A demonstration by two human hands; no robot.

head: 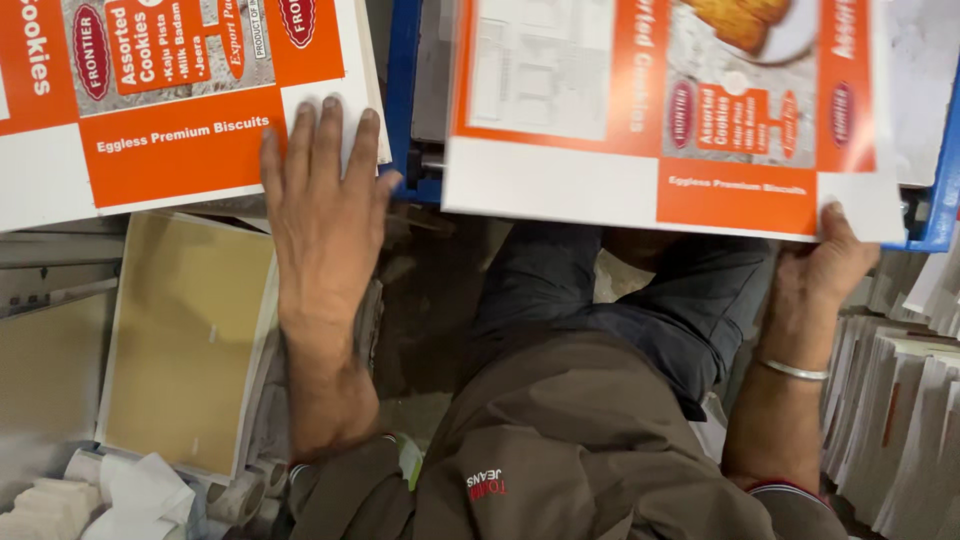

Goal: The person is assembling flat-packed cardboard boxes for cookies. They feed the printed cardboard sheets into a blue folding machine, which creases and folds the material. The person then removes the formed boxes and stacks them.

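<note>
My left hand (322, 210) lies flat, fingers spread, on the lower corner of a stack of printed orange-and-white carton sheets (150, 120) at the upper left. My right hand (830, 265) grips the lower right corner of another printed orange-and-white carton sheet (600, 180), which lies over a blue machine frame (405, 90) in front of me. A metal bangle (792, 370) sits on my right wrist. My lap and legs in dark trousers are below the sheet.
A plain brownish board (185, 340) leans at the left. White paper rolls and scraps (120, 495) lie at the bottom left. Stacks of upright white sheets (900, 400) fill the right side.
</note>
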